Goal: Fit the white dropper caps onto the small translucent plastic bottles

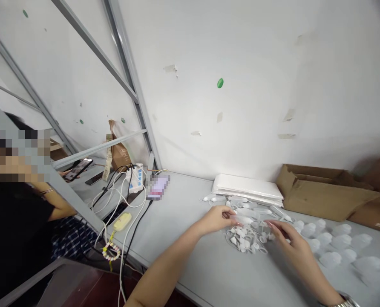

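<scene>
My left hand point(217, 219) is closed in a pinch on a small translucent white plastic tube point(243, 220), which lies level between thumb and fingers. Opposite it, my right hand point(289, 241) has its fingertips together close to the tube's other side; whatever is in them is too small to make out. Just below the hands is a heap of small white plastic caps with loop straps point(243, 239). More translucent tubes point(218, 198) lie behind the hands. To the right of my right hand stand several frosted white rounded pieces point(332, 259).
White flat sheets point(247, 187) are stacked against the wall, beside an open cardboard box point(327, 196). Left lie a phone point(158, 187), a power strip point(135, 178), tangled cables and a yellow case point(122, 221). A metal frame post point(135, 94) separates a seated person point(17, 238).
</scene>
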Motion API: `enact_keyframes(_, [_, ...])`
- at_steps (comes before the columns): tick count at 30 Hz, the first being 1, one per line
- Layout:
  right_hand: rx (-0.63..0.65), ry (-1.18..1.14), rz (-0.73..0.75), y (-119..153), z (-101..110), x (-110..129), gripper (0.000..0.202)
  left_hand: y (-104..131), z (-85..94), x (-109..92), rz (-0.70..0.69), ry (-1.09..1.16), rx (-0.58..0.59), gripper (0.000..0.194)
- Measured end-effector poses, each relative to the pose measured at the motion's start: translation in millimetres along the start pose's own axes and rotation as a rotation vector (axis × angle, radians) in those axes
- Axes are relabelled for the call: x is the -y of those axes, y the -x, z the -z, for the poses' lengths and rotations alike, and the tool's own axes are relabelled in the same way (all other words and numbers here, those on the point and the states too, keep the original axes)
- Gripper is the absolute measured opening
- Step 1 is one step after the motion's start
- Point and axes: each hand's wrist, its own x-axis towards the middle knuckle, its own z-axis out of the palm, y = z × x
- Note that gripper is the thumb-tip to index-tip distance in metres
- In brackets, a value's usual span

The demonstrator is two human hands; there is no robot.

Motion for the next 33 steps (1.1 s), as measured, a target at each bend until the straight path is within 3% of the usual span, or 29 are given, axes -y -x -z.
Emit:
enact_keyframes(5, [0.166, -0.168, 0.042, 9, -2, 19, 0.036, 7, -6.4, -19, -0.155, -0.133, -0.088, 0.027])
enact_keyframes(8, [0.217, -0.211, 0.025, 13, -2, 30, 0.038, 10, -12.0, -33, -0.174, -0.197, -0.046, 0.031])
enact_keyframes(13, [0.202, -0.324, -0.060, 11, 2, 38, 0.042, 2, -21.6, -36, -0.064, -0.054, 0.278, 0.038])
enact_keyframes(15, [0.209, -0.336, -0.110, 10, 2, 36, 0.043, -2, -25.0, -29, -0.031, 0.064, 0.344, 0.039])
enact_keyframes(20, [0.263, -0.292, -0.095, 15, -3, 28, 0.038, -7, -24.8, -14, 0.070, 0.177, 0.339, 0.042])
enact_keyframes(26, [0.326, -0.211, 0.045, 17, 5, 32, 0.025, -7, -16.2, -9, 0.319, 0.397, 0.459, 0.047])
enact_keyframes(33, [0.318, -0.235, -0.073, 15, -3, 28, 0.038, -7, -13.3, -11, 0.327, 0.415, 0.441, 0.039])
